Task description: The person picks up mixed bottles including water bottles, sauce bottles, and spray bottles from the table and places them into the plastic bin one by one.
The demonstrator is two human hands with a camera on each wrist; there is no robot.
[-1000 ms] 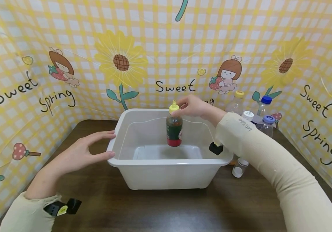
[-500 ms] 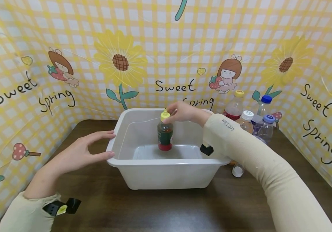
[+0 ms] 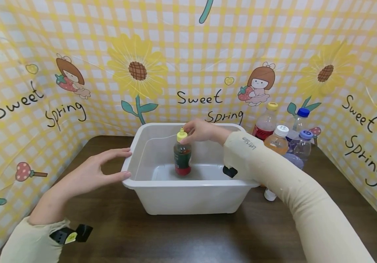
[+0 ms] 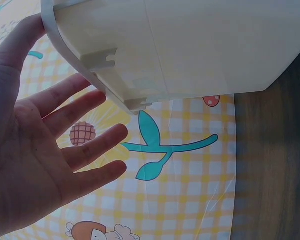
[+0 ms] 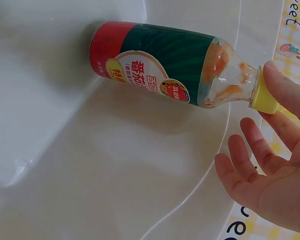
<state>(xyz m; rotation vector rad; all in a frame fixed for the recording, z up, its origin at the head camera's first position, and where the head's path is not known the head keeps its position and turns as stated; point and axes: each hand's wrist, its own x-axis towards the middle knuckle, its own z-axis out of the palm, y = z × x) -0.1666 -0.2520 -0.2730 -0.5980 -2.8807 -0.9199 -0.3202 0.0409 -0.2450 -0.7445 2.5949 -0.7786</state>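
Observation:
A squeeze bottle of sauce (image 3: 182, 157) with a yellow nozzle cap, green and red label, is upright inside the white plastic tub (image 3: 188, 184). My right hand (image 3: 201, 130) pinches its yellow cap (image 5: 265, 95) between thumb and index finger; the other fingers spread apart in the right wrist view. Orange residue clings inside the bottle's neck. Whether the base touches the tub floor I cannot tell. My left hand (image 3: 93, 171) touches the tub's left rim with extended fingertips; in the left wrist view its fingers (image 4: 97, 145) are spread beside the rim.
Right of the tub stand several bottles, among them a white-capped orange one (image 3: 276, 140), a yellow-capped one (image 3: 267, 120) and a blue-capped one (image 3: 301, 117). A small white-capped container (image 3: 270, 194) sits nearer, partly behind the right sleeve. A patterned cloth (image 3: 188, 54) hangs behind the dark table (image 3: 188, 237).
My right hand has carried the sauce bottle left and lower into the tub. More of the bottles on the right now show. The left hand has stayed at the rim.

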